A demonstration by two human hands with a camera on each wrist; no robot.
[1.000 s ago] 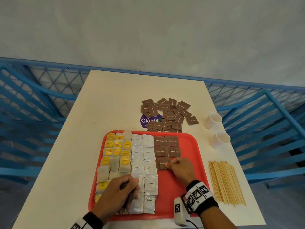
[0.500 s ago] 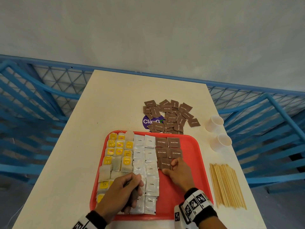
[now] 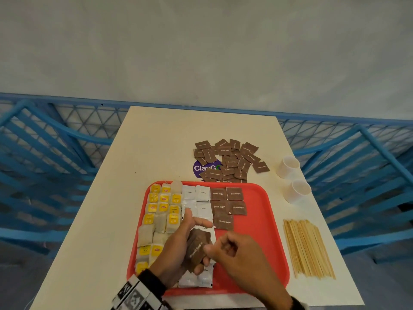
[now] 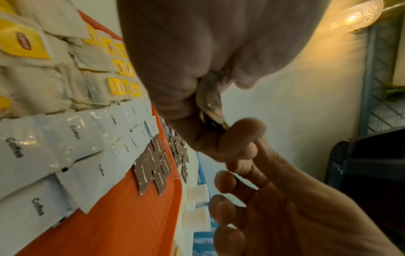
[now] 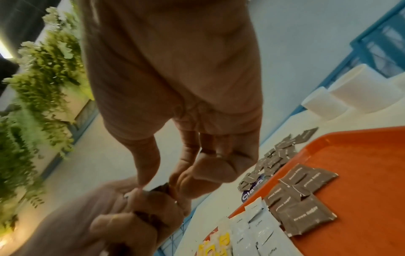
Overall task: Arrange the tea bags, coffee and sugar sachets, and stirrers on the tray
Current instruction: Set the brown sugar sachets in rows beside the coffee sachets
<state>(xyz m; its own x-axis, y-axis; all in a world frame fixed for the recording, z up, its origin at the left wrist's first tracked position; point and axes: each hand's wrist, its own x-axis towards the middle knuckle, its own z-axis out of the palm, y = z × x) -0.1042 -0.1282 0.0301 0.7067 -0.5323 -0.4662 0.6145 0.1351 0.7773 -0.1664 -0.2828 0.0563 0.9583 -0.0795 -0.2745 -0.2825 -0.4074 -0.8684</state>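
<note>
On the red tray (image 3: 263, 242) lie tea bags (image 3: 164, 208) at the left, white coffee sachets (image 3: 202, 193) in the middle and several brown sugar sachets (image 3: 228, 202) beside them. My left hand (image 3: 181, 240) hovers over the tray's near part and grips a small stack of brown sugar sachets (image 3: 197, 249). My right hand (image 3: 225, 248) is up against it, thumb and forefinger pinching the stack's edge (image 5: 162, 188). That edge (image 4: 210, 102) sticks out of the left fist in the left wrist view. Wooden stirrers (image 3: 308, 249) lie on the table right of the tray.
A loose heap of brown sugar sachets (image 3: 230, 159) lies on the table behind the tray, partly over a purple sticker (image 3: 201, 168). Two white paper cups (image 3: 288, 166) (image 3: 298, 191) stand at the right edge. Blue railings surround the table. The tray's right half is bare.
My right hand has left the sugar sachet it was laying on the tray and come back to my left hand. My left hand has lifted off the coffee sachets and turned its stack upward.
</note>
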